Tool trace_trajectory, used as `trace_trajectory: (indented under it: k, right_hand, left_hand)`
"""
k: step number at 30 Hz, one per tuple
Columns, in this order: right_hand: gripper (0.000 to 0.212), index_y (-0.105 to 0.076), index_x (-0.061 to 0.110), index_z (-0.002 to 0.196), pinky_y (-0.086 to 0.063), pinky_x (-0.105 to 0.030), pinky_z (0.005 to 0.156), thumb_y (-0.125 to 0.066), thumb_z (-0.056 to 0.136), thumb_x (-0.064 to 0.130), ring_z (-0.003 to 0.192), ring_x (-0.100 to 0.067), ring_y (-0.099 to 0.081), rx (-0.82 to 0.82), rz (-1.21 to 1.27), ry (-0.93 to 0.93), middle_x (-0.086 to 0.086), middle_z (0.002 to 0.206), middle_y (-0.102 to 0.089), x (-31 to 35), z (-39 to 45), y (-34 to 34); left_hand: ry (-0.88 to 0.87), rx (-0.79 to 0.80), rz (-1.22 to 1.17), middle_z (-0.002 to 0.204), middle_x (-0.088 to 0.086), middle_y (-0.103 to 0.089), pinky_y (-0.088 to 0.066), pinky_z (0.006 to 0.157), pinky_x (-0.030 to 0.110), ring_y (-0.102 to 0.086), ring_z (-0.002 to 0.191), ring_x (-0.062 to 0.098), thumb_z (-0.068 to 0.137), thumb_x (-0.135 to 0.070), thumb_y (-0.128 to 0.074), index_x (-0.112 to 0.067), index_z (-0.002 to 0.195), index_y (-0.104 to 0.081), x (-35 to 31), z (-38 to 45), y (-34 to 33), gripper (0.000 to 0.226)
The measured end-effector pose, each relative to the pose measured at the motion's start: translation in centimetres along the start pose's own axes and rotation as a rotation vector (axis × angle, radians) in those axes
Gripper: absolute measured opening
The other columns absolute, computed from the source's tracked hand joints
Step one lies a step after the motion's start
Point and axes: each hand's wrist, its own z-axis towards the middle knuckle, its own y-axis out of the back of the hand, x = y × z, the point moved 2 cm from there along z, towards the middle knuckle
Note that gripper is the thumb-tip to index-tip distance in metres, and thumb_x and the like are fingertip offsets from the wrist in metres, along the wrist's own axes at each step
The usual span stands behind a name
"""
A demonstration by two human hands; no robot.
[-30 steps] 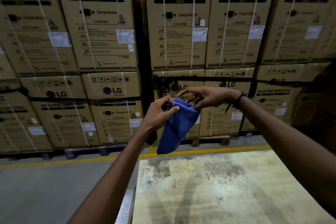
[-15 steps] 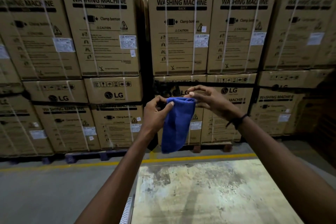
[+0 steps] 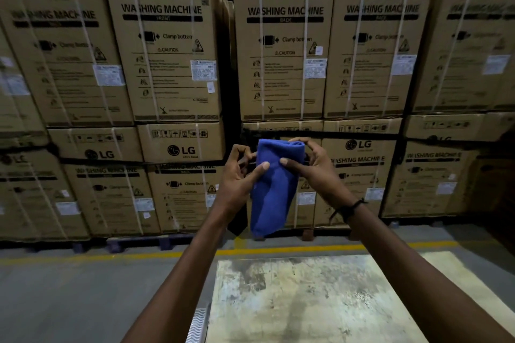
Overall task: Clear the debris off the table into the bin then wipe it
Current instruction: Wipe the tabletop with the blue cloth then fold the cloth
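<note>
From the head view I see both hands raised in front of me, close together and clamped on a folded blue microfibre cloth [image 3: 274, 186]. The left hand [image 3: 239, 175] grips the cloth's left edge, thumb laid across the front and the other fingers curled behind. The right hand [image 3: 312, 167] holds the upper right part — its thumb presses the front face while its fingers hook over the top fold. The cloth hangs upright from that grip, its lower end dangling free in the air, well above the table [image 3: 320, 301] and not touching it.

The table sits below my arms, a worn pale top mottled with dark stains and scuffs. A ribbed metal piece [image 3: 198, 323] shows just beside its left edge; I cannot tell what it belongs to. A dark band [image 3: 351, 207] circles the right wrist.

Behind the hands stands a wall of stacked cardboard boxes [image 3: 172, 44] printed "LG" and "WASHING MACHINE", bound with white straps and carrying white labels. They rest on pallets on a grey floor, and a yellow floor line [image 3: 111, 257] runs across between the boxes and the table.
</note>
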Motion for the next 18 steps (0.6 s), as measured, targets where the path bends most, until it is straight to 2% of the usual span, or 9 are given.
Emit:
trace_trajectory:
  k: [3,5,7,9,11,14,16,18]
  right_hand:
    - [0.054,-0.057,0.019,0.131,-0.062,-0.042,0.092,-0.082,0.083,0.028,0.119,-0.022,-0.068,-0.02,0.026,-0.01,-0.005,0.134,-0.064,0.7,0.4,-0.5]
    - [0.064,-0.052,0.02,0.134,-0.062,-0.041,0.091,-0.083,0.079,0.031,0.117,-0.022,-0.07,-0.03,0.043,-0.026,-0.007,0.132,-0.066,0.9,0.5,-0.8]
    - [0.069,-0.044,0.021,0.137,-0.063,-0.039,0.09,-0.083,0.081,0.025,0.115,-0.022,-0.072,-0.071,0.091,-0.055,-0.007,0.128,-0.068,0.9,0.5,-1.1]
    - [0.073,-0.036,0.027,0.138,-0.063,-0.043,0.093,-0.084,0.084,0.022,0.117,-0.023,-0.07,-0.089,0.127,-0.049,-0.005,0.13,-0.064,0.7,0.2,-1.3]
    - [0.078,-0.034,0.035,0.136,-0.061,-0.048,0.095,-0.088,0.08,0.03,0.127,-0.027,-0.065,-0.064,0.118,-0.017,-0.009,0.143,-0.054,0.2,-0.4,-1.5]
    - [0.068,-0.044,0.03,0.138,-0.061,-0.047,0.096,-0.082,0.081,0.035,0.136,-0.029,-0.056,-0.015,0.006,0.032,-0.006,0.151,-0.046,-0.3,-1.4,-2.0]
    - [0.052,-0.055,0.036,0.133,-0.06,-0.049,0.098,-0.078,0.089,0.025,0.135,-0.026,-0.056,0.005,-0.06,0.075,0.003,0.149,-0.049,-0.4,-1.5,-2.2]
    - [0.051,-0.058,0.043,0.134,-0.06,-0.051,0.098,-0.075,0.093,0.017,0.135,-0.024,-0.057,0.004,-0.092,0.091,0.009,0.15,-0.048,-0.4,-1.4,-2.2]
  left_hand:
    - [-0.072,0.087,0.056,0.125,0.011,-0.064,-0.06,0.095,0.055,-0.064,0.122,0.036,0.098,-0.015,-0.072,-0.012,0.116,-0.056,-0.1,-0.2,0.0,0.025]
    - [-0.086,0.085,0.131,0.126,-0.003,-0.066,-0.059,0.099,0.049,-0.065,0.123,0.023,0.1,-0.006,-0.068,-0.01,0.125,-0.062,-0.5,-0.1,-0.1,0.026]
    - [-0.053,0.035,0.138,0.124,-0.013,-0.068,-0.06,0.099,0.044,-0.066,0.121,0.013,0.1,-0.005,-0.067,-0.014,0.129,-0.065,-0.8,0.1,-0.1,0.031]
    - [-0.047,-0.019,0.13,0.13,-0.009,-0.067,-0.061,0.097,0.043,-0.067,0.121,0.012,0.099,-0.009,-0.068,-0.018,0.132,-0.066,-0.9,0.3,0.1,0.034]
    - [-0.05,-0.05,0.125,0.135,-0.004,-0.064,-0.062,0.095,0.042,-0.067,0.121,0.013,0.1,-0.012,-0.069,-0.023,0.133,-0.066,-0.8,0.4,0.4,0.036]
    - [-0.055,-0.082,0.123,0.136,-0.002,-0.065,-0.062,0.096,0.046,-0.067,0.122,0.015,0.1,-0.013,-0.07,-0.021,0.136,-0.066,-0.4,0.4,0.6,0.038]
    - [-0.054,-0.075,0.137,0.137,-0.003,-0.065,-0.06,0.098,0.05,-0.067,0.124,0.017,0.1,-0.014,-0.07,-0.02,0.139,-0.064,-0.1,0.4,0.8,0.04]
    - [-0.05,-0.034,0.171,0.142,-0.01,-0.06,-0.059,0.099,0.051,-0.063,0.128,0.017,0.099,-0.02,-0.072,-0.028,0.143,-0.06,0.1,0.4,1.0,0.046]
